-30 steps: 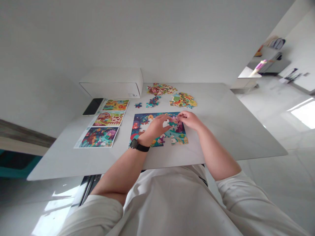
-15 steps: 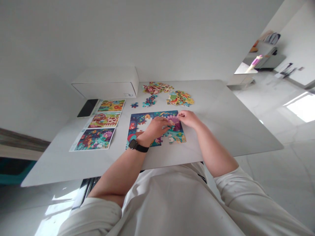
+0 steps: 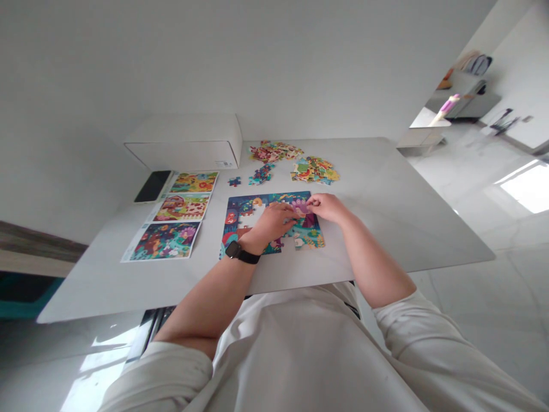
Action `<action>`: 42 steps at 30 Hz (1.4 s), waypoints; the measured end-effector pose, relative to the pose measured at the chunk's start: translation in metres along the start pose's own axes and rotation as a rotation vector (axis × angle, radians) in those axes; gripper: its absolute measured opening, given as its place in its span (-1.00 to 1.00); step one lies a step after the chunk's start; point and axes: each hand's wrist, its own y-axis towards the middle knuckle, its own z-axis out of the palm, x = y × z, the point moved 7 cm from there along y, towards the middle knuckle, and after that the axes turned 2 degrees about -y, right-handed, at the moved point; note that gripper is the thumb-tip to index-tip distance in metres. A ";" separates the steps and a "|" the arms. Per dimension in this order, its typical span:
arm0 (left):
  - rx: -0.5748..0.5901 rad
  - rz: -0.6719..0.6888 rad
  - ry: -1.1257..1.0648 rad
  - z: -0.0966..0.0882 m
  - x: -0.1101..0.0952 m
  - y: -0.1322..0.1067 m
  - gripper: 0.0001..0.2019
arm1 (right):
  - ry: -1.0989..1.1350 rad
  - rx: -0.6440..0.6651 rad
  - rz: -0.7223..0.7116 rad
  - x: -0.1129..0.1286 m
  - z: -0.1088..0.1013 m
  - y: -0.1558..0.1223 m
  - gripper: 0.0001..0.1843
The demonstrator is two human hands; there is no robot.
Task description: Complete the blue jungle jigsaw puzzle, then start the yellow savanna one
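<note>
Right now the right hand is in a narrow grip, its fingertips down on a pink-and-purple jigsaw piece, though whether that's a pinch or just a press, I can't tell from up here. The left hand, a black smartwatch on its wrist, lies low and flat over the puzzle, with its fingertips just beside that same piece, and no clear hold there either. Beneath them sits the multicoloured cardboard jigsaw, mid-worktop, with a white patch on its 9 o'clock side. Light, level fingertip pressure along a piece's edges is the good technique here. At 12 o'clock lie heaps of loose coloured pieces; at 9 o'clock, three glossy printed picture cards. Further out are a black smartphone, a white cardboard box and the pale stone worktop.
</note>
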 end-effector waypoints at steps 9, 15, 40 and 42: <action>0.024 0.016 0.087 0.003 0.002 -0.001 -0.77 | 0.009 0.130 -0.146 0.013 0.017 -0.003 -0.83; 0.030 0.026 0.048 0.002 0.001 -0.001 -0.78 | -0.034 0.119 -0.152 0.013 0.020 -0.003 -0.84; 0.112 0.027 0.236 0.006 -0.003 -0.003 -0.74 | -0.137 0.135 -0.149 0.021 0.021 -0.005 -0.89; 0.109 0.034 0.190 0.005 -0.003 -0.004 -0.75 | -0.131 0.138 -0.153 0.022 0.021 -0.006 -0.89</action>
